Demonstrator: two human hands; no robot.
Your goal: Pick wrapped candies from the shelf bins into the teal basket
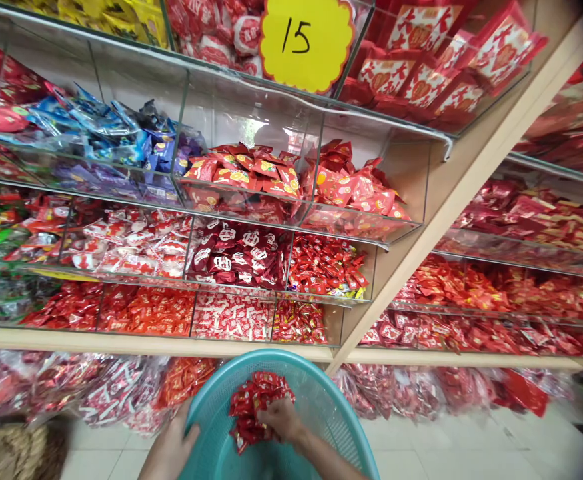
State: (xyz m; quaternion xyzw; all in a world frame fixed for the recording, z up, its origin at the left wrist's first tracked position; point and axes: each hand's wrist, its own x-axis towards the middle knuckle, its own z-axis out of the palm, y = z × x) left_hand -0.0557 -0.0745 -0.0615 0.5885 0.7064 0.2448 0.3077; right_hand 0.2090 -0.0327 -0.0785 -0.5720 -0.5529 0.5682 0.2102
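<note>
A teal plastic basket point(321, 383) sits low in the middle of the view, in front of a candy display. My left hand point(171, 450) grips its left rim, fingers curled over the edge. My right hand point(281, 421) is inside the basket, closed on a bunch of small red wrapped candies point(256, 400) that spill out above and below my fingers.
Tiered clear acrylic bins point(251, 173) on a wooden shelf point(146, 343) hold red, blue and green wrapped sweets. A yellow price tag reading 15 point(305, 40) hangs above. Bagged candies point(121, 393) lie under the shelf. More bins point(521, 280) run to the right. The floor is white tile point(461, 447).
</note>
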